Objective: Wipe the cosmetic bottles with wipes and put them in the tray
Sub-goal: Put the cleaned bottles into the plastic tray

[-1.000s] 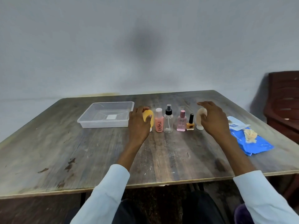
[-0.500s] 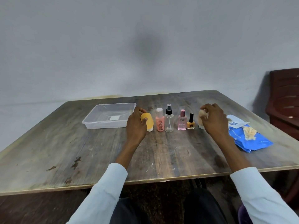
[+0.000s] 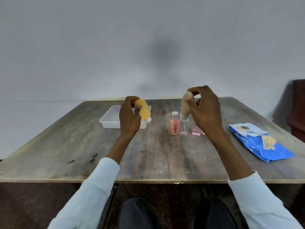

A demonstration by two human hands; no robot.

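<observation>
My left hand (image 3: pixel 129 118) grips a yellow bottle (image 3: pixel 143 109) with a white cap, lifted and tilted in front of the clear plastic tray (image 3: pixel 109 119). My right hand (image 3: pixel 205 113) holds a beige bottle (image 3: pixel 185 104) raised above the row of bottles. On the table stand a coral pink bottle (image 3: pixel 175 123), a clear spray bottle (image 3: pixel 184 128) and a pink perfume bottle (image 3: pixel 196 131); the latter is partly hidden by my right hand. A small bottle behind my wrist is barely visible.
A blue wipes pack (image 3: pixel 260 144) lies at the right with a crumpled beige wipe (image 3: pixel 268 142) on it. A dark red chair (image 3: pixel 297 111) stands past the table's right edge. The wooden table (image 3: pixel 66 146) has a near edge close to my lap.
Both hands have lifted their bottles off the table: the yellow one rose in front of the tray, the beige one rose and moved left above the row.
</observation>
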